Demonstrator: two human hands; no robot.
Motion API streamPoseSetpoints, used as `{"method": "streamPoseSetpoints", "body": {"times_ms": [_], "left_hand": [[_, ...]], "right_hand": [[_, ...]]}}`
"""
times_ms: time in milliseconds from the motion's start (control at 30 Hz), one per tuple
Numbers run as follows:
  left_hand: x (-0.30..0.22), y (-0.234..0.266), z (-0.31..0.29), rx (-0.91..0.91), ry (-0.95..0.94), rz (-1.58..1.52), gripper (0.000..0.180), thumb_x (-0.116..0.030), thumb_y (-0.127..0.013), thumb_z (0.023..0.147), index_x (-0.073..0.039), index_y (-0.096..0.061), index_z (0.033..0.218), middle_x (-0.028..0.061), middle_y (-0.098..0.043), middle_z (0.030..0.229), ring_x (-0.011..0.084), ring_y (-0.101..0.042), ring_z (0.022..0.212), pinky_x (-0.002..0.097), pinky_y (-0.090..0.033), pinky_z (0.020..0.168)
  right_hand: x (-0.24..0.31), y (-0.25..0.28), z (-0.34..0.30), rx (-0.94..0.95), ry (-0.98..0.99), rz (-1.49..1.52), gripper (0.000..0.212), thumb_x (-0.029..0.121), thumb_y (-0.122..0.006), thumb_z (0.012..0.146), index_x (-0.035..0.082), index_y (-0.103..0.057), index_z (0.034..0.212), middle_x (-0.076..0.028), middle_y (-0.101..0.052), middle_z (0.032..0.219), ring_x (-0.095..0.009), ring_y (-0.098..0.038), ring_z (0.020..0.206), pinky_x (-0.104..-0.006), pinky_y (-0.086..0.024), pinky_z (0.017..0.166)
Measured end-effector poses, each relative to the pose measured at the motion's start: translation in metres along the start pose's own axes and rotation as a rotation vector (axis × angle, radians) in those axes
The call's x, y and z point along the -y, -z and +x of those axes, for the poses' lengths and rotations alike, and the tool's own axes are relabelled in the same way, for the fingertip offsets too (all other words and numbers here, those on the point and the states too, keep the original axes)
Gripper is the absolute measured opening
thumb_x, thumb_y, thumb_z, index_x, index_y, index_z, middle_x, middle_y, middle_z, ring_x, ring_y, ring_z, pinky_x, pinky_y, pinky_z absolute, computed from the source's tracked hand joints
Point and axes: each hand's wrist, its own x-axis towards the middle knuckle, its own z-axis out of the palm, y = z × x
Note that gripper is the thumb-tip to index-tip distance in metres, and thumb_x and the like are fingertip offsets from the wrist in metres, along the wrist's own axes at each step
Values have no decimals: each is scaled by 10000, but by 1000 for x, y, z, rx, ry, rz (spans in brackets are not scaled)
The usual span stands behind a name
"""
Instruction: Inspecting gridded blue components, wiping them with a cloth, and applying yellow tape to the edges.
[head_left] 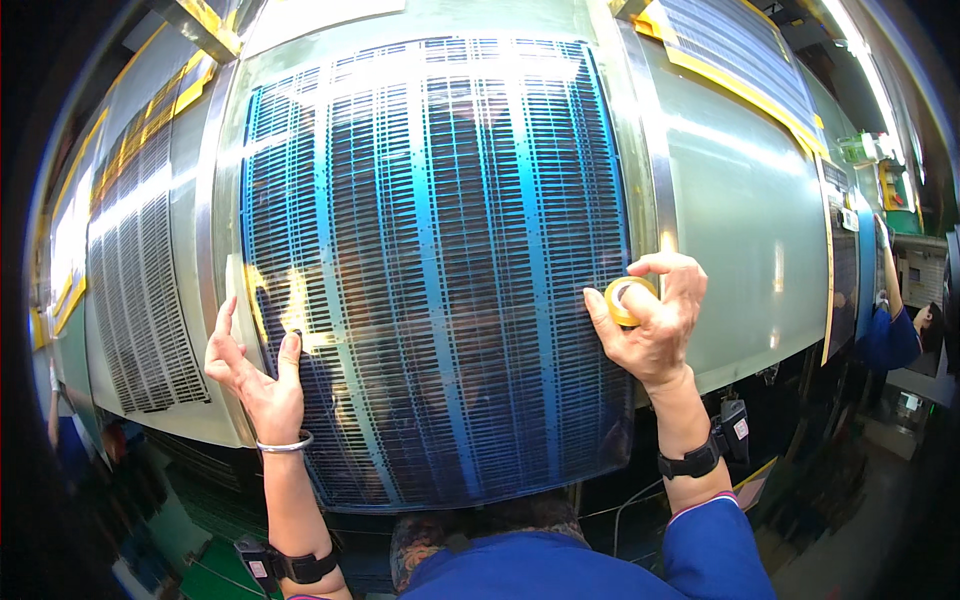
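In front of me a large glossy film sheet [430,270], patterned with rows of dark bars and bright blue stripes, lies on a pale green work table [740,230]. My left hand [262,388] is at the sheet's left edge, fingers spread and thumb reaching over the sheet, with nothing in it. Whether that hand touches the sheet, I cannot tell. Over the right edge, my right hand [662,325] has its fingers curled round a small roll of yellow tape [612,302]. The sheet's near edge lies close to my body.
Metal strips [650,150] run along both sides of the sheet. A similar patterned sheet [140,270] lies at the left, and a yellow-edged panel [740,60] at the far right. Beyond the table's right end shows another person's blue sleeve [890,338].
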Motion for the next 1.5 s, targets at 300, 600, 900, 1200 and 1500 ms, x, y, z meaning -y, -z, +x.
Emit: {"method": "streamPoseSetpoints", "body": {"times_ms": [300,600,900,1200,1500], "left_hand": [[8,18,16,72,65,210,848,-320,-879,694,-199,-475,1429,151,-381,1307,336,-341,1282,473,-272,1117],[-48,-12,-28,261,-323,105,514,-37,-451,953,31,-416,1462,208,-389,1533,321,-316,1461,468,-176,1208],[-177,-62,-54,599,-703,-107,611,-304,-601,930,0,-437,1434,163,-399,1520,290,-348,1433,465,-235,1182],[-207,-72,0,1018,337,-759,172,-87,-682,905,51,-589,952,107,-686,674,136,-677,559,265,-550,476],[-211,-81,4,1050,440,-780,164,-70,-675,901,38,-553,923,123,-692,685,157,-681,542,261,-562,453]], "right_hand": [[14,-8,-8,-16,38,-53,231,159,-801,723,103,-606,612,-32,-616,966,-237,-540,954,-411,-372,909],[16,-12,-12,-22,15,-30,167,148,-785,733,90,-648,658,-33,-617,954,-231,-554,938,-403,-392,900],[14,-11,-10,-32,-9,27,183,158,-772,734,98,-622,649,-33,-625,945,-226,-573,914,-398,-401,886],[10,-2,-10,36,-68,162,128,153,-741,669,103,-624,683,-30,-622,987,-233,-572,938,-400,-406,891],[0,-3,-12,17,31,245,125,114,-765,651,93,-644,679,32,-679,947,-201,-587,952,-395,-421,906]]}}
